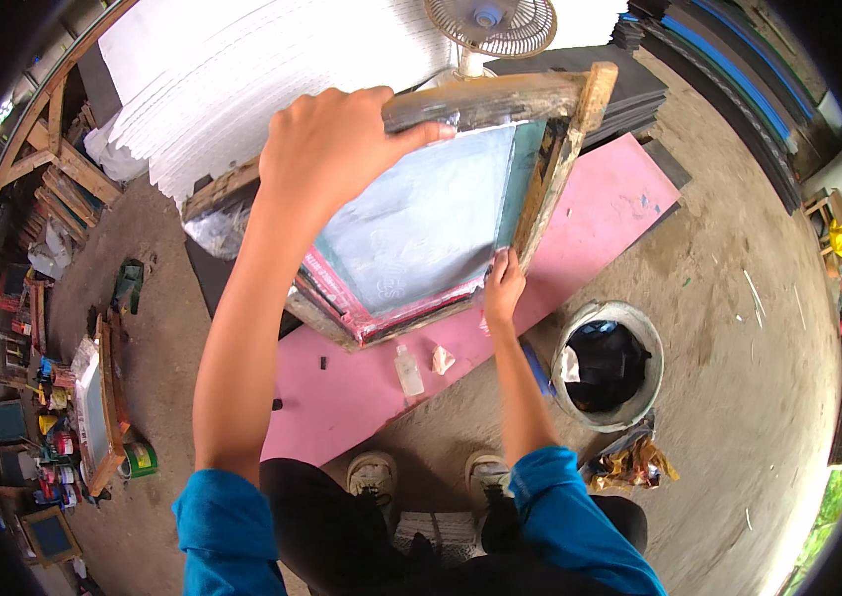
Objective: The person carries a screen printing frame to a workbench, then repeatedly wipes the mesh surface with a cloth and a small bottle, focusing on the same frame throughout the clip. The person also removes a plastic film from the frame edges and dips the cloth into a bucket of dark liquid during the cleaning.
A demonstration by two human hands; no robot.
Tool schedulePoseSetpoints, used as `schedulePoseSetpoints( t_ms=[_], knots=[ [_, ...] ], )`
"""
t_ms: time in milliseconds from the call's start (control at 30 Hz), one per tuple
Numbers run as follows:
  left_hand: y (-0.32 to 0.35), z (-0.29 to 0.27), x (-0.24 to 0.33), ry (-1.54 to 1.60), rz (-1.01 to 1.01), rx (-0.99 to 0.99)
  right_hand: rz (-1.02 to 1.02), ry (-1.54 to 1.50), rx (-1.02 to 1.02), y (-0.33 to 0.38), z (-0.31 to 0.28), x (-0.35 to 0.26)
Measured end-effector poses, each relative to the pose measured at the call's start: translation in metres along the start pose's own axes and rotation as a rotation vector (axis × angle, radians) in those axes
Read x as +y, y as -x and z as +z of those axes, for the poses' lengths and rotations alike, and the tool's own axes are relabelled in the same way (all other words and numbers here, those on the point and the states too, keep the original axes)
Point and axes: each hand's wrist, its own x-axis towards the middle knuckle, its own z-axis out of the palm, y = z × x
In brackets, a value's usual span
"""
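A wooden-framed printing screen (pixel 431 223) is tilted up over a pink board, its mesh pale blue-grey with a faint light design near the bottom. My left hand (pixel 326 149) grips the worn top bar, thumb over the front and fingers over the far side. At the lower right corner, my right hand (pixel 505 288) is closed round the frame's edge. A bit of pinkish-white material shows beside that palm; I cannot tell whether it is held. Below the screen, a clear bottle (pixel 408 372) and a crumpled white wad (pixel 443 360) lie on the pink board (pixel 326 422).
A bucket (pixel 651 348) with dark cloth stands to the right. Beyond the screen are a fan (pixel 491 22), stacked white sheets (pixel 202 89) and dark sheets (pixel 634 89). Another framed screen (pixel 95 407) leans at left by a green can (pixel 141 459). Crumpled brown scraps (pixel 631 464) lie below the bucket.
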Motion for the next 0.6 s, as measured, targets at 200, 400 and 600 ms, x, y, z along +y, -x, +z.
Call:
schedulePoseSetpoints(
  t_ms=[200,400,600],
  knots=[
    [-0.002,-0.011,0.007,-0.011,-0.043,-0.105,0.011,0.234,0.053,0.065,-0.007,0.047],
    [-0.003,-0.02,0.009,0.035,-0.073,-0.224,0.159,0.231,0.057,0.098,-0.006,0.071],
    [0.018,-0.02,0.016,0.06,-0.027,-0.168,0.415,0.284,0.056,0.11,-0.019,0.035]
  ],
)
